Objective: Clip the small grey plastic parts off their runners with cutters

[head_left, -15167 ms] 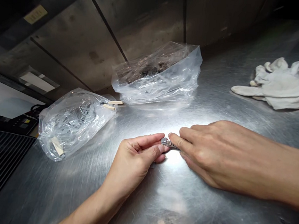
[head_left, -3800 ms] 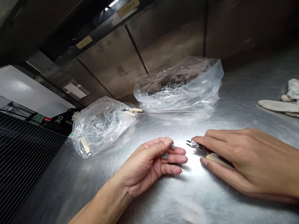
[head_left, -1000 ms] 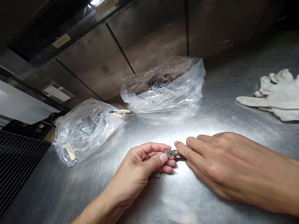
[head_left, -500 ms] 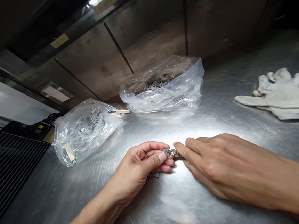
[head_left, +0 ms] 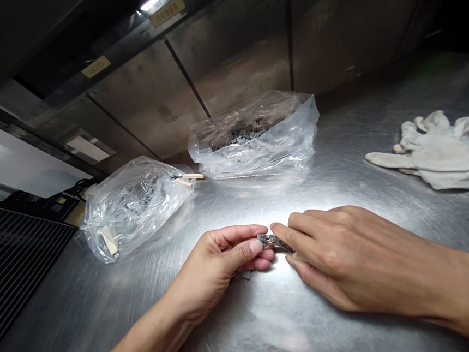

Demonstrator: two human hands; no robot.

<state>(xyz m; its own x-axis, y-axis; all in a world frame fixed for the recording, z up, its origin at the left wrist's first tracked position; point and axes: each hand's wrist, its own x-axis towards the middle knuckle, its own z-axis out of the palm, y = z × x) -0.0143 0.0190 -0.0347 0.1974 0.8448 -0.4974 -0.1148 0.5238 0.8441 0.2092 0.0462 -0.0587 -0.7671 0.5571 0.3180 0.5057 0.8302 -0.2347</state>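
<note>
Between thumb and forefinger, my left hand (head_left: 222, 262) pinches a small grey rectangular piece (head_left: 261, 238). My right hand (head_left: 334, 256) is closed around a pair of small pliers (head_left: 276, 241); most of the handles are hidden under the fingers. The jaws of the pliers meet the grey piece at its right side. A second grey piece (head_left: 246, 274) shows just below my left hand, partly covered by it.
On the metal table (head_left: 245, 336), a clear plastic bag (head_left: 260, 162) of grey pieces stands at the back. Another bag (head_left: 137, 200) lies to the left, with cream-handled pliers (head_left: 191, 176) at its edge. White gloves (head_left: 441, 156) lie at the right.
My right hand has shifted slightly, and more of the pliers shows between its fingers and the grey piece. The left hand keeps its pinch almost in place.
</note>
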